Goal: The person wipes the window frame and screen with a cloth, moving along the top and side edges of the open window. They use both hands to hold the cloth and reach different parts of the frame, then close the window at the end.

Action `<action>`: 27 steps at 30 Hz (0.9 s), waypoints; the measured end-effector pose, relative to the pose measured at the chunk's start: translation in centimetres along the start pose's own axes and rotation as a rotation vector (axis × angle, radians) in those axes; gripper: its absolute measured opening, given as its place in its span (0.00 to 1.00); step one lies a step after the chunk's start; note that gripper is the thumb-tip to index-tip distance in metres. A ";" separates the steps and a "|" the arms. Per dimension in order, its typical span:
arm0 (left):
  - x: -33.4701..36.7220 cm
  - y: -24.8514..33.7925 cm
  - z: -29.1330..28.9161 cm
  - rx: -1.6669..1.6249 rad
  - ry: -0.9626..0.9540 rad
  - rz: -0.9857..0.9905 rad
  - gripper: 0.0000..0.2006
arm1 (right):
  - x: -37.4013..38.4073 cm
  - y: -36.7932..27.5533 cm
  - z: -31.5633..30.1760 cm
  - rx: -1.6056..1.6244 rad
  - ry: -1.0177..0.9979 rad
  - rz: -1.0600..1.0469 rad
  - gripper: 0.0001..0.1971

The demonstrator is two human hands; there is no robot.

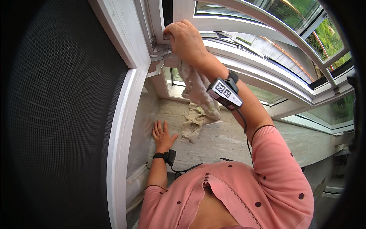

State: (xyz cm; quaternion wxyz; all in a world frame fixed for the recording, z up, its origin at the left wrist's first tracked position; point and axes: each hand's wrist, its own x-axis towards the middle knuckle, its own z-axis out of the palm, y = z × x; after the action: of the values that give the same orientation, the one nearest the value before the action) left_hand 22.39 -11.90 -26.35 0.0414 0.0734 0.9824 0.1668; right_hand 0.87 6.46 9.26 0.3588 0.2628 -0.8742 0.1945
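High in the view, my right hand (187, 42) is curled at the corner of the white window frame (162, 49), its fingertips against the inner edge of the frame. A damp, greyish cleaning cloth (198, 89) hangs from under that hand, behind the wrist; the gripped part is hidden. Beige, crumpled cloth (192, 124) lies at its lower end on the stone sill; whether both are one piece I cannot tell. My left hand (163, 136) is spread flat, fingers apart, against the stone at the sill's left side. A metal hinge arm (155, 68) juts out just below my right hand.
A dark mesh screen (65, 114) in a white frame stands close on the left. The tilted window sash (263, 26) is at the upper right, with a metal stay arm (244, 45) beneath it. The grey stone sill (228, 141) runs rightward. Cables hang from both wrist devices.
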 end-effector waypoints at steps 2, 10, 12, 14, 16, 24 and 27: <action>0.0 0.0 -0.1 -0.011 -0.011 -0.018 0.49 | 0.2 0.3 0.7 0.013 0.056 -0.060 0.05; -0.1 0.1 0.0 -0.005 0.002 -0.010 0.49 | -1.2 2.6 -0.4 0.112 0.024 -0.275 0.07; -0.1 -0.1 0.1 0.010 -0.007 -0.008 0.49 | -1.4 2.0 0.6 0.054 0.108 -0.252 0.08; -0.1 -0.2 0.2 0.025 -0.023 -0.003 0.49 | -1.2 1.7 1.2 -0.002 0.148 -0.228 0.08; 0.0 -0.2 0.1 0.040 -0.022 -0.001 0.50 | -1.1 1.4 1.4 -0.049 0.127 -0.186 0.05; 0.5 0.1 -0.5 0.032 -0.105 -0.035 0.51 | -4.9 3.5 -3.7 -0.252 0.129 -0.192 0.02; 0.4 0.1 -0.5 0.026 -0.139 -0.072 0.51 | -8.5 5.9 -7.3 -0.271 0.135 -0.115 0.04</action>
State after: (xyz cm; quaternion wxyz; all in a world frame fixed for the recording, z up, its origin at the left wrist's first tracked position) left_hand 21.97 -11.94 -25.90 0.1146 0.0502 0.9812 0.1467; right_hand 6.34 17.69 7.05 0.4593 0.2482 -0.8499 0.0713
